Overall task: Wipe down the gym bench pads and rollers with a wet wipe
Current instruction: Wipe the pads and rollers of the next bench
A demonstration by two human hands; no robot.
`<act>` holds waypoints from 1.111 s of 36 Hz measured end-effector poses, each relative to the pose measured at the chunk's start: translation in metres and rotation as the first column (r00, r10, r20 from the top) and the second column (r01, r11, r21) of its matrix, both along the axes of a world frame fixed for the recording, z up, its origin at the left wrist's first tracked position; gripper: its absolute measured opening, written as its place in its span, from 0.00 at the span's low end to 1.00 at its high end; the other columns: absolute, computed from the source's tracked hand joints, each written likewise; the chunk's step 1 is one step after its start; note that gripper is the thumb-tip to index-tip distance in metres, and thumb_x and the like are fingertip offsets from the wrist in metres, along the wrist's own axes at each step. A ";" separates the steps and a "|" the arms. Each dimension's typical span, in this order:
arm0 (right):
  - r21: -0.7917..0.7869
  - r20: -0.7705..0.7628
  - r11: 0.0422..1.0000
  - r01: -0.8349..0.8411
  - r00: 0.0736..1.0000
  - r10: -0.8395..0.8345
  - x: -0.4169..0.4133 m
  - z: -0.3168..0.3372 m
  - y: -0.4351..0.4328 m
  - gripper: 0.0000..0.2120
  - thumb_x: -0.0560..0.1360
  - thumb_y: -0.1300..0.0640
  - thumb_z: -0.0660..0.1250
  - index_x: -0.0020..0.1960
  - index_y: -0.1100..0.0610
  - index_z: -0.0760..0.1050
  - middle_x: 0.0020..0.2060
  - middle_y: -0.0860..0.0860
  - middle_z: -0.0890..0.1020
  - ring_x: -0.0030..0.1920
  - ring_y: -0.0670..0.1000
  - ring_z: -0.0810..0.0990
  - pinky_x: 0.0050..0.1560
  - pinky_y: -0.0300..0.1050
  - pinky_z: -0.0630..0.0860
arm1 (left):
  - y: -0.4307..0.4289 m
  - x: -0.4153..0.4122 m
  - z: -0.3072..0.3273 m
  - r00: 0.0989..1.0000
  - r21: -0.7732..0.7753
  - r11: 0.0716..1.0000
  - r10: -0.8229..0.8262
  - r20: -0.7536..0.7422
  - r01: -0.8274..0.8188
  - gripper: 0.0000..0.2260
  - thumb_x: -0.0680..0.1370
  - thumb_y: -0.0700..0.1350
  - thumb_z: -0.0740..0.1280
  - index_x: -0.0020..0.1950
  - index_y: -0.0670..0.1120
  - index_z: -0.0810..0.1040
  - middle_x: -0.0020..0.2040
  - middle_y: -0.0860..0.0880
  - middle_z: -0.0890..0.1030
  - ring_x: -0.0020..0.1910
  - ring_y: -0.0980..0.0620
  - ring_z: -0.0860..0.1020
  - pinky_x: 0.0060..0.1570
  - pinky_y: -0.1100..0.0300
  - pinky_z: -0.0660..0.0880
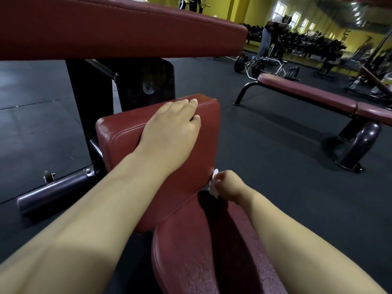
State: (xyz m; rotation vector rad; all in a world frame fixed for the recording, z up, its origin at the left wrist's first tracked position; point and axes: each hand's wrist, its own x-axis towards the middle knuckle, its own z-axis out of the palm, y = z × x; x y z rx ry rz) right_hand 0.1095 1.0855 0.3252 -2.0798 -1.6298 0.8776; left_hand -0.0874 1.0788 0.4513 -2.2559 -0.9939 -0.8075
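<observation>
Judging overall progress: you look mid-task, working along one side edge, with most surfaces giving no proof of being wiped.
Large upper pad (118, 28): it spans the top of the view, dry-looking and untouched by either hand; count it as probably left to do.
Seat pad (201, 251): nearest you, its surface shows fine speckles that may be moisture or wear; you cannot tell which.
Small pad (131, 132): your left hand (171, 126) lies flat on top with fingers spread and nothing held, bracing it.
Rollers: none can be made out for certain; the dark bar (55, 188) low on the left is bare metal, so that part of the job stays open.
Right hand (228, 184): your grip is pinched together on the wipe, at the small pad's right edge near the seam with the seat pad.
Wet wipe (214, 183): a small white scrunch, pressed against that edge.
</observation>
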 end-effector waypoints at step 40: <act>0.815 -0.344 0.502 0.290 0.939 0.016 -0.084 0.076 -0.026 0.16 0.75 0.65 0.66 0.62 0.58 0.74 0.52 0.44 0.76 0.51 0.41 0.75 0.56 0.29 0.69 | -0.051 -0.082 -0.018 0.900 -0.191 0.981 0.069 0.431 0.016 0.18 0.75 0.34 0.58 0.61 0.40 0.78 0.60 0.44 0.79 0.60 0.43 0.75 0.64 0.65 0.62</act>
